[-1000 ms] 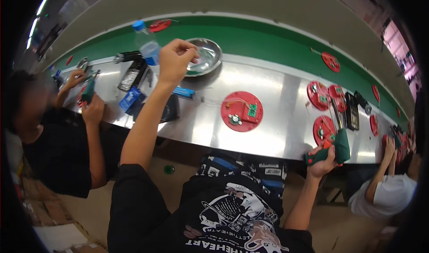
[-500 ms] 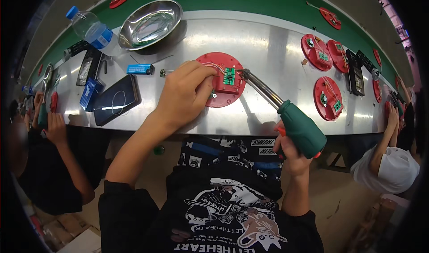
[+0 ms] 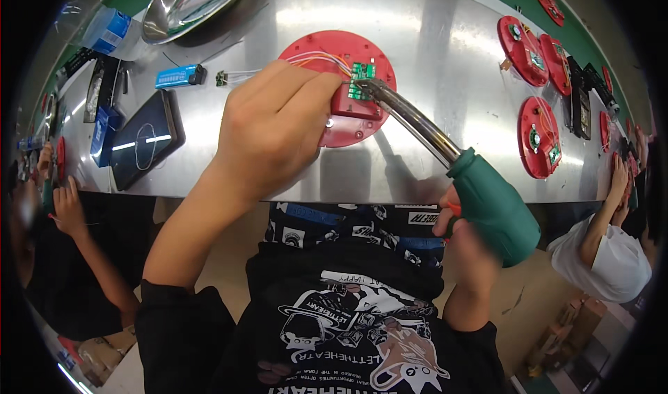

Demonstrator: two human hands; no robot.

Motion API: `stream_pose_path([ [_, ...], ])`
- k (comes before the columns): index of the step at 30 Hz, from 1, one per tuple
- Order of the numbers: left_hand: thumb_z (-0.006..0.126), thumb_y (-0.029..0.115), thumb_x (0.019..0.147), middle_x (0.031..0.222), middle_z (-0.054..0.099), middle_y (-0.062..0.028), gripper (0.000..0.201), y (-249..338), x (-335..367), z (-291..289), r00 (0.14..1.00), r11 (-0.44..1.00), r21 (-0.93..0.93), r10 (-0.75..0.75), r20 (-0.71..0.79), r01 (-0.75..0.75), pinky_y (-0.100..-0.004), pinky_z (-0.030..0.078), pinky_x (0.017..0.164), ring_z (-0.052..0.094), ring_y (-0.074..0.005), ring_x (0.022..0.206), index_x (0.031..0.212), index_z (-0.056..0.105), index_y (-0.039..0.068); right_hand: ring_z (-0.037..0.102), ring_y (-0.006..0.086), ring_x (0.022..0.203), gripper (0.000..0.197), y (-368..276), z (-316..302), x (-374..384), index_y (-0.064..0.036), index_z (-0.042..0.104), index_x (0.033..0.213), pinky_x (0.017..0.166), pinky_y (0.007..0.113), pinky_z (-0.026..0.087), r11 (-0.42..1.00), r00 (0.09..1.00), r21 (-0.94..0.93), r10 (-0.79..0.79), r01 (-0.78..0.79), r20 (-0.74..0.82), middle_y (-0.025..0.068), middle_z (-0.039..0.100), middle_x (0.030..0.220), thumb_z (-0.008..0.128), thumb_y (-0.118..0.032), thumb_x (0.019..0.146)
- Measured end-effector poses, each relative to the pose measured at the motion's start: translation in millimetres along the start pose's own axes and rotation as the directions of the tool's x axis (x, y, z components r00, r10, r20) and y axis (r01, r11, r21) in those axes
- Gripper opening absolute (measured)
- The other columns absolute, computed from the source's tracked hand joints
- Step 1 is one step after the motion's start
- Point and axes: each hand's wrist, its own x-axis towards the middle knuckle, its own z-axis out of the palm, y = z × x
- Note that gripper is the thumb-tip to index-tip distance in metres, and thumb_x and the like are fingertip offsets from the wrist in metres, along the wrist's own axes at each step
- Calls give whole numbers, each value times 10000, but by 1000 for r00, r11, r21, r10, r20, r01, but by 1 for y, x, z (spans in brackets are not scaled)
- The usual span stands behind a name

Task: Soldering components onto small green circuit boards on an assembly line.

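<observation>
A round red plastic disc (image 3: 362, 48) lies on the metal bench, with a small green circuit board (image 3: 362, 72) on its raised part. My left hand (image 3: 275, 119) rests over the disc's left side, thumb and forefinger pinched on a thin wire at the board's left edge. White and orange wires (image 3: 320, 55) run from the board behind my fingers; a tiny board (image 3: 222, 79) shows at white leads on the left. In my right hand (image 3: 473, 248) is a green soldering gun (image 3: 497, 209), fingers around its grip by a red trigger. Its tip meets the board near my left fingertips.
Left of me are a steel bowl (image 3: 154, 19), a water bottle (image 3: 111, 32), a blue lighter (image 3: 179, 76), a blue box (image 3: 104, 135) and a dark phone-like slab (image 3: 147, 140). More red discs (image 3: 539, 136) with boards lie right. Other people sit on both sides.
The soldering tip has moved from the board's right edge onto the board, close to my left fingertips. My left hand stays pinched there. The whole view has shifted closer to the bench.
</observation>
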Motion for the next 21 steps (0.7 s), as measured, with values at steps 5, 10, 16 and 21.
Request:
stream_pose_path([
  [5,700,-51,755,823,678,-136,223,1,0,-1,1000,1000,-14,-2,14,3,-357,539,634,656,-278,711,978,694,-47,655,196,733,340,-3,-4,-1,66,687,996,711,293,532,999,999,4,33,-33,27,106,688,889,764,-154,748],
  [10,712,-91,777,822,692,-153,222,2,-1,-2,999,999,-31,-27,17,28,-345,539,643,666,-275,710,996,713,-60,665,174,752,372,0,-6,-2,52,687,1031,741,283,533,998,999,-32,-48,47,-13,88,702,900,802,-149,739],
  [16,708,-87,778,822,693,-155,217,1,-2,-1,999,999,-45,-29,20,29,-344,540,644,664,-276,704,993,713,-61,679,189,829,398,-5,-12,-3,34,688,1067,787,306,537,996,999,-83,-15,19,46,91,707,968,818,-155,742],
  [21,706,-78,785,829,694,-154,210,2,-2,-4,999,998,-55,-33,33,35,-347,542,656,669,-278,717,993,714,-53,628,189,750,428,-10,-15,-9,52,654,1110,706,315,491,979,999,-203,9,-16,-34,143,659,988,752,-216,791],
])
